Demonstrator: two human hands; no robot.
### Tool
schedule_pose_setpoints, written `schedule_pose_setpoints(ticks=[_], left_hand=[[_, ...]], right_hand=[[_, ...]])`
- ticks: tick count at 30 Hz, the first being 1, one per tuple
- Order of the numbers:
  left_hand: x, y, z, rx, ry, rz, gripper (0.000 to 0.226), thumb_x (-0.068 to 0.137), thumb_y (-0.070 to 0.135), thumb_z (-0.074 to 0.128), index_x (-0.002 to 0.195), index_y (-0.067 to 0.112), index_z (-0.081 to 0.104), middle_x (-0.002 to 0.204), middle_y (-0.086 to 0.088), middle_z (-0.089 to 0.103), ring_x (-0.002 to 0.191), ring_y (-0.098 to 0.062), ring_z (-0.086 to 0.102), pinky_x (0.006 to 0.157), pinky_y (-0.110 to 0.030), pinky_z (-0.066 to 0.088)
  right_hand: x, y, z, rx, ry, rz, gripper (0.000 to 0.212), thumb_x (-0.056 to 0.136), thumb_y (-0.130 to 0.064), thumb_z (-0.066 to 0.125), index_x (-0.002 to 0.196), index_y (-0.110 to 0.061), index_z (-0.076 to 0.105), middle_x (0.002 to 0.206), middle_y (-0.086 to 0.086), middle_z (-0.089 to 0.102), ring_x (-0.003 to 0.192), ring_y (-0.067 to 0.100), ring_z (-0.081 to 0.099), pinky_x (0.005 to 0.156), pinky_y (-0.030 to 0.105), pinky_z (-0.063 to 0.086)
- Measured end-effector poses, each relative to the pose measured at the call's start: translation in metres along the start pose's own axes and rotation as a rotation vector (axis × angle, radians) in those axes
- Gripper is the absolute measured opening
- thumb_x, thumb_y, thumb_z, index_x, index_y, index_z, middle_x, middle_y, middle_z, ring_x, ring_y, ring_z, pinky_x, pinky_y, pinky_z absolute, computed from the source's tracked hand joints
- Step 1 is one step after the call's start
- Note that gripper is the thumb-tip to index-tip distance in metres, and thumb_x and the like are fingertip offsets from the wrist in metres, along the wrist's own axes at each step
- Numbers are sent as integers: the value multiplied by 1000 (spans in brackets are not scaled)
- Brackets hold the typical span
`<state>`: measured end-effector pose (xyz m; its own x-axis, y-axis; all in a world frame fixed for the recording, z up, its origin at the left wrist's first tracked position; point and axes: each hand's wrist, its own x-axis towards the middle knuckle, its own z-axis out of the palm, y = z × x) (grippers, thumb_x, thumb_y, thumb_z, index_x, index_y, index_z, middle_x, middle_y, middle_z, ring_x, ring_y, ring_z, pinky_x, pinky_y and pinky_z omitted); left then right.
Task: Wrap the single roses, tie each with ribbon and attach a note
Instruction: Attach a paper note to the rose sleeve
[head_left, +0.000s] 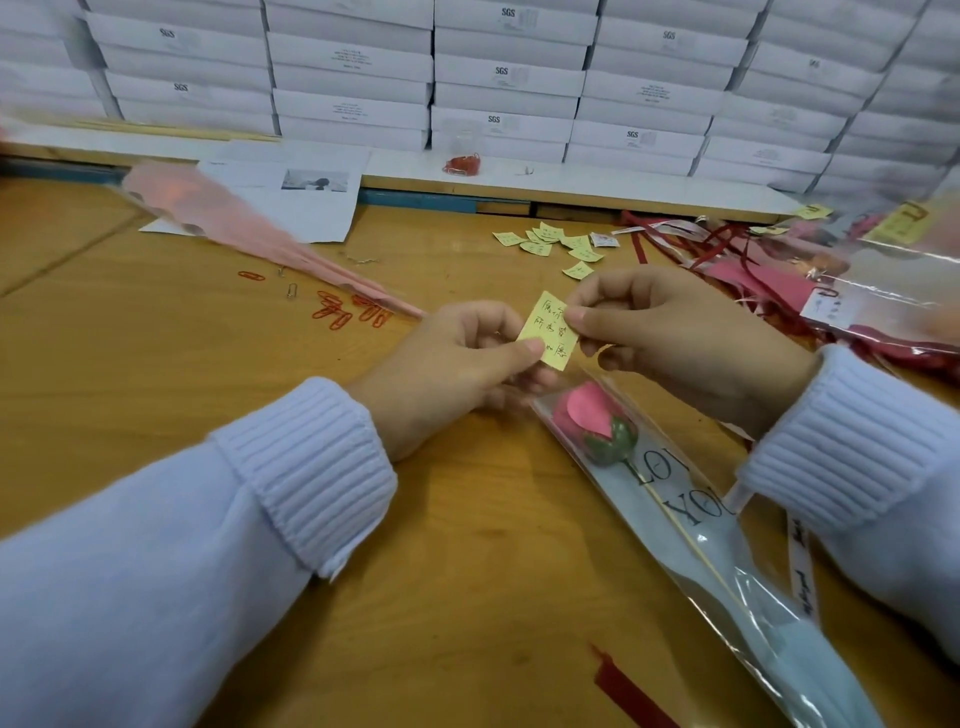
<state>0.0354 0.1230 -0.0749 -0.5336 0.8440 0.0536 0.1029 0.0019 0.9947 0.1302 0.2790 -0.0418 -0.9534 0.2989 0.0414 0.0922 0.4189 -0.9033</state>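
A small yellow note (549, 330) with handwriting is held between both hands above the table. My left hand (457, 374) pinches its lower left corner and my right hand (675, 343) pinches its right edge. Just below them lies a pink rose (592, 418) in a clear sleeve (691, 525) printed "LOVE YOU", its stem running toward the lower right. A white printed ribbon (802, 577) hangs by the sleeve near my right wrist. A red ribbon end (623, 686) lies at the bottom.
Red paper clips (348, 312) lie scattered left of my hands. More yellow notes (556, 241) sit further back. Pink wrapping sleeves (249, 228) lie at the left, wrapped roses and red ribbons (810, 275) at the right. White boxes (498, 73) are stacked behind.
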Motion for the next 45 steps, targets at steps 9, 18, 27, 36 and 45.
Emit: schedule_pose_setpoints(ticks=[9,18,27,36,45], left_hand=[[-3,4,1,9,-71,17,14,90,12,59,102,7,64,88,-4,74,79,-15,71,68,-24,57],[-2,1,0,85,-18,54,10,90,16,58,84,10,63,82,-6,74,81,-23,71,80,-40,58],[-3,1,-3,76,11,106,14,85,16,66,98,12,64,81,-5,75,72,-12,70,63,-21,56],[-2,0,-2,40,70,193,10,90,14,59,87,6,65,81,-3,74,76,-12,71,65,-14,51],[-1,0,-5,-139,92,168,17,66,24,73,79,15,66,87,-9,74,92,-24,70,75,-25,54]], right_hand=[[1,6,7,141,30,-112,14,69,-23,70,78,-13,69,67,2,66,65,16,54,62,26,43],[-2,4,3,-283,-90,-199,29,82,-44,55,100,-24,65,88,2,68,83,22,64,72,36,53],[3,7,-6,-20,-152,-222,12,81,-13,65,93,-14,64,73,0,65,69,10,61,69,20,50],[-1,4,-8,20,-85,-319,19,75,-19,67,90,-8,69,80,1,72,78,13,68,73,21,54],[-4,0,-10,70,-84,-351,16,76,-15,65,89,-6,69,80,1,73,80,14,68,73,22,53]])
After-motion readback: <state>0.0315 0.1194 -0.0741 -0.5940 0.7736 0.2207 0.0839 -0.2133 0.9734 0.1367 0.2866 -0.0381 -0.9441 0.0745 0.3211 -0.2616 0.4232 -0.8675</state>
